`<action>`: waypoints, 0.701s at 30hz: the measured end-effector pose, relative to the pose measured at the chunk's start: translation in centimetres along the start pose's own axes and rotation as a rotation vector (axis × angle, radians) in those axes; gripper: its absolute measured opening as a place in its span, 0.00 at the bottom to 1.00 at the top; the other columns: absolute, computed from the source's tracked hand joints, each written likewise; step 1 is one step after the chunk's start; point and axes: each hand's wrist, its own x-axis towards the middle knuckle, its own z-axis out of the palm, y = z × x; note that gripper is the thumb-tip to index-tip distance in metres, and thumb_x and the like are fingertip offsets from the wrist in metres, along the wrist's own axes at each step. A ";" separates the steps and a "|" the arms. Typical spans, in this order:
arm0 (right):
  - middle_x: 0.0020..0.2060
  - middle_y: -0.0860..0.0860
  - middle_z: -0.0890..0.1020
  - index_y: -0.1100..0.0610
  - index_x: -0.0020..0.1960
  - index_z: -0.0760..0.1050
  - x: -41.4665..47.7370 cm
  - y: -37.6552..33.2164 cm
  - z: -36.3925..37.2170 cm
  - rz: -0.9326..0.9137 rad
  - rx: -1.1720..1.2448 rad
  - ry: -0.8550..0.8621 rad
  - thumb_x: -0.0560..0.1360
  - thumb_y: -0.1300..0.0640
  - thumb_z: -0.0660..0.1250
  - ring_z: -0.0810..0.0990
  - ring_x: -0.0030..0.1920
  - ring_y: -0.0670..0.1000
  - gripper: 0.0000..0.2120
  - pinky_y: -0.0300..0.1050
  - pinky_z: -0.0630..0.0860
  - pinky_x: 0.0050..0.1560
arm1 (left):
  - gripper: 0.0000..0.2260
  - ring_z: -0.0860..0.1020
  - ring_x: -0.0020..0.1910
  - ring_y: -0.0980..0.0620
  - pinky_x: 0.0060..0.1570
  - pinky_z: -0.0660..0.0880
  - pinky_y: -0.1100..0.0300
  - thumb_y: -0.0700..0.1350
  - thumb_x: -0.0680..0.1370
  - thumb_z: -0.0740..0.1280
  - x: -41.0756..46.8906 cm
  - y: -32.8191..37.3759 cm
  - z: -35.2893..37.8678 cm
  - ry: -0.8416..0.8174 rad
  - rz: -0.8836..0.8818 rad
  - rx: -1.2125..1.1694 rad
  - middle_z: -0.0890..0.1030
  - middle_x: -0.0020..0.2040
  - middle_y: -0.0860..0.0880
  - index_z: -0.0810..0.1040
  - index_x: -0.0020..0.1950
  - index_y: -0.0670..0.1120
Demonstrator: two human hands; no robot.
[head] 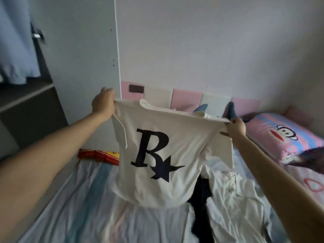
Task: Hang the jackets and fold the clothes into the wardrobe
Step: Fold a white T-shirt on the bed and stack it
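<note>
A white T-shirt with a large dark "R" and star print hangs spread in the air above the bed. My left hand grips its left shoulder, and my right hand pinches its right shoulder. The hem dangles just over the sheet. Under and to the right of it lie a dark garment and a crumpled white garment. The open wardrobe stands at the left, with a pale blue garment hanging inside.
The bed has a striped pale sheet. A pink cartoon pillow lies at the right. A red and yellow packet sits by the wardrobe's foot. Pink and white padded panels line the wall behind.
</note>
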 end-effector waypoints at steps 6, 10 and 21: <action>0.33 0.53 0.70 0.59 0.39 0.70 1.2 -1.8 1.7 -0.250 -0.115 0.074 0.71 0.71 0.62 0.65 0.34 0.49 0.08 0.29 0.62 0.27 | 0.10 0.72 0.41 0.40 0.39 0.61 0.57 0.28 0.69 0.56 2.7 -1.2 -0.1 0.200 -0.124 -0.259 0.73 0.47 0.35 0.74 0.39 0.40; 0.30 0.53 0.70 0.61 0.36 0.69 0.5 3.0 3.0 -0.198 -0.182 0.037 0.70 0.70 0.65 0.66 0.34 0.50 0.08 0.41 0.62 0.31 | 0.13 0.73 0.40 0.40 0.38 0.61 0.59 0.25 0.65 0.57 -0.7 -4.4 3.3 0.114 -0.111 -0.310 0.74 0.40 0.36 0.73 0.34 0.42; 0.37 0.53 0.70 0.54 0.33 0.64 -9.4 28.5 6.6 -0.151 -0.942 -0.633 0.68 0.69 0.63 0.70 0.39 0.55 0.14 0.47 0.65 0.37 | 0.16 0.76 0.34 0.42 0.35 0.69 0.56 0.23 0.61 0.63 -25.8 -16.6 15.0 -0.500 -0.284 -0.132 0.76 0.33 0.41 0.75 0.29 0.44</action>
